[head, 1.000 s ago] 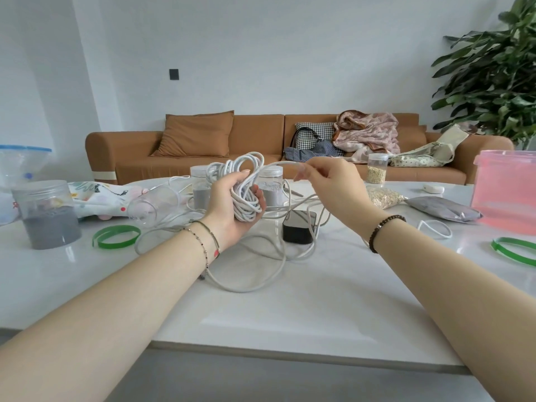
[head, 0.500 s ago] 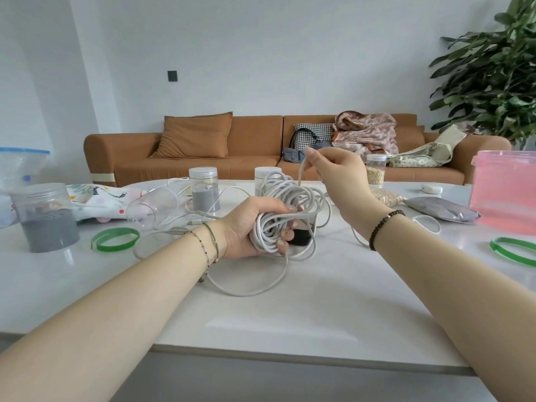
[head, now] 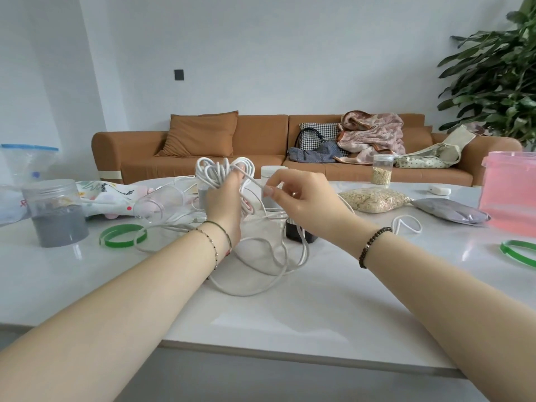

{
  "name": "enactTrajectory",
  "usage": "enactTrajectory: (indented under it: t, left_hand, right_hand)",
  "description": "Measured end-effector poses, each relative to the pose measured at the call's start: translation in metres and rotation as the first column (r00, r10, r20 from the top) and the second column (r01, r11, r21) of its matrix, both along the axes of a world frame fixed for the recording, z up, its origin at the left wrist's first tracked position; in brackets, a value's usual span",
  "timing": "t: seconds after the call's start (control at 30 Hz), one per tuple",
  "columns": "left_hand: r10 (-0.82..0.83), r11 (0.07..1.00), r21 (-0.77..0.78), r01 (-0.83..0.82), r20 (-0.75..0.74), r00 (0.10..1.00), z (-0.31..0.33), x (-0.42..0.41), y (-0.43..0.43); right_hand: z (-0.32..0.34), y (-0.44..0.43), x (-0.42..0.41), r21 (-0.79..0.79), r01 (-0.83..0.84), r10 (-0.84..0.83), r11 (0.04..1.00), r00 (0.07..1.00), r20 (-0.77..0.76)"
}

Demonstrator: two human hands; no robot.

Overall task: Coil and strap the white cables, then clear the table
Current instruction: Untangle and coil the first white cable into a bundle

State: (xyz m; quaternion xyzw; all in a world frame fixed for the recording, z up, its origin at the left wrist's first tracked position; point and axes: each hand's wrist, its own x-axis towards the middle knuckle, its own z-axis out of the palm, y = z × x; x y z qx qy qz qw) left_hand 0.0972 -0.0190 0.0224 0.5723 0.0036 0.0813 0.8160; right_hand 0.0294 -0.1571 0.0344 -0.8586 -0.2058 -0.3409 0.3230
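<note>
My left hand (head: 224, 203) grips a bundle of white cable coils (head: 213, 172), held upright above the white table (head: 290, 309). My right hand (head: 301, 198) pinches a strand of the same cable just right of the bundle. More loose white cable (head: 261, 274) lies in loops on the table below both hands, running past a black adapter (head: 298, 232). A green strap (head: 123, 235) lies to the left and another green strap (head: 519, 252) at the right edge. A small white cable loop (head: 406, 224) lies to the right.
A jar of grey powder (head: 58, 216) stands at the left beside a patterned cloth (head: 107, 198) and a clear bag (head: 26, 166). Bags of grain (head: 374, 200) and grey powder (head: 449, 211), a grain jar (head: 382, 169) and a pink container (head: 509, 192) stand at the right.
My left hand has turned and lifted the coil bundle from low over the table to upright. My right hand has come down and now draws a strand across to the bundle.
</note>
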Motion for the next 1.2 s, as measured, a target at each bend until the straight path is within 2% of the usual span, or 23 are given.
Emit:
enactTrajectory:
  t: [0.1, 0.33, 0.53, 0.63, 0.8, 1.0, 1.13, 1.2]
  left_hand:
    - [-0.094, 0.994, -0.054, 0.092, -0.026, 0.995, 0.002, -0.003, -0.001]
    - [-0.262, 0.964, -0.057, 0.26, -0.03, 0.965, 0.001, -0.007, -0.002]
    - [-0.432, 0.902, 0.007, 0.432, 0.047, 0.901, -0.002, -0.007, -0.004]
    - [-0.429, 0.902, 0.074, 0.425, 0.064, 0.901, -0.003, -0.007, -0.005]
    - [-0.449, 0.889, 0.139, 0.436, 0.081, 0.89, -0.003, -0.008, -0.005]
    - [-0.35, 0.931, 0.144, 0.335, 0.103, 0.931, -0.007, -0.002, -0.007]
    - [-0.276, 0.961, 0.07, 0.268, 0.15, 0.949, -0.008, 0.004, -0.007]
    - [-0.178, 0.983, -0.007, 0.182, 0.166, 0.97, -0.007, 0.006, -0.007]
  right_hand:
    - [-0.001, -0.001, 0.002, -0.002, 0.034, -0.034, 0.999, 0.999, -0.026]
    - [-0.001, -0.006, 0.006, 0.05, 0.119, -0.119, 0.992, 0.993, 0.002]
    - [0.001, -0.007, 0.007, 0.102, 0.154, -0.158, 0.983, 0.987, 0.025]
    - [0.001, -0.008, 0.006, 0.06, 0.116, -0.117, 0.991, 0.993, 0.009]
    - [-0.001, -0.004, 0.002, -0.138, 0.065, -0.073, 0.988, 0.996, -0.049]
    - [-0.004, -0.002, 0.002, -0.196, 0.053, -0.069, 0.979, 0.995, -0.075]
    - [-0.005, 0.0, 0.002, -0.18, 0.035, -0.048, 0.983, 0.996, -0.071]
    - [-0.005, 0.0, 0.0, -0.193, 0.034, -0.049, 0.981, 0.996, -0.069]
